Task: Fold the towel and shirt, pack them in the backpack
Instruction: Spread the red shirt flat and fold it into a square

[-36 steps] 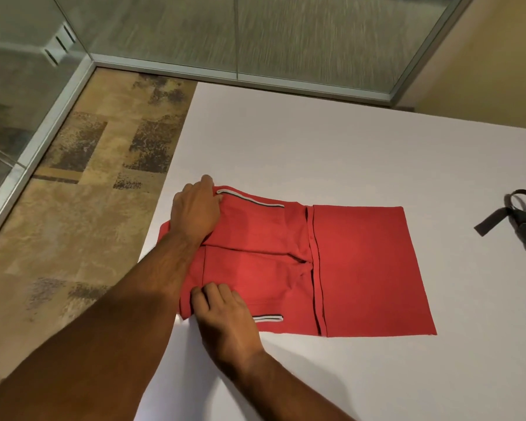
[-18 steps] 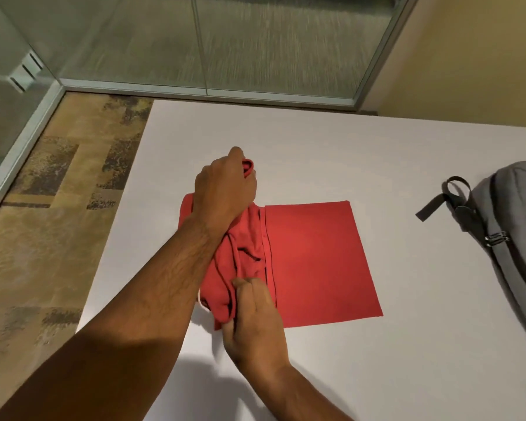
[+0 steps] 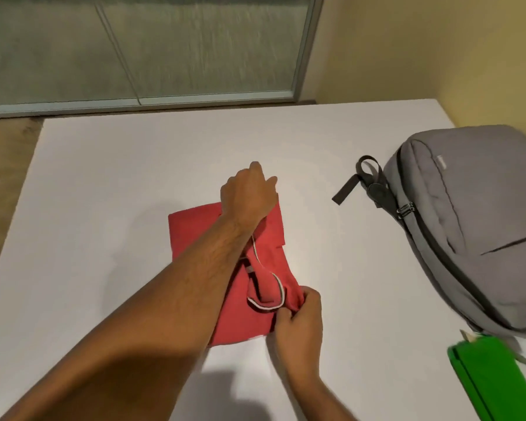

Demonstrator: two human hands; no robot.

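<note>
Fold: The red knit shirt with white-and-dark striped cuffs [image 3: 225, 262], a long rectangle on the white table [image 3: 104, 208] a second ago, now lies doubled over itself as a compact square near the table's middle; the sleeve end has been carried across onto the plain half.

Left hand: The left hand [image 3: 249, 196], arm crossing over the cloth, grips the far edge of the carried layer at the shirt's far right corner, fingers curled around the fabric.

Right hand: The right hand [image 3: 298, 317] pinches the near edge of the same layer at the near right corner, thumb and fingers closed on bunched cloth beside a striped cuff.

Finish: The top layer is not yet flat; it ridges and rolls between the two hands, with one cuff looped up.

Backpack: The grey fabric backpack with dark straps [image 3: 474, 226] lies on its side at the right of the table, well apart from the shirt, zip apparently closed; whether it is fully shut cannot be told.

Towel: The bright green folded towel [image 3: 492, 381] sits at the near right edge, just beside the backpack, partly cut off by the frame.

Meaning: The shirt appears one smoothing press from bag-sized; packing both items looks to be what remains.
</note>
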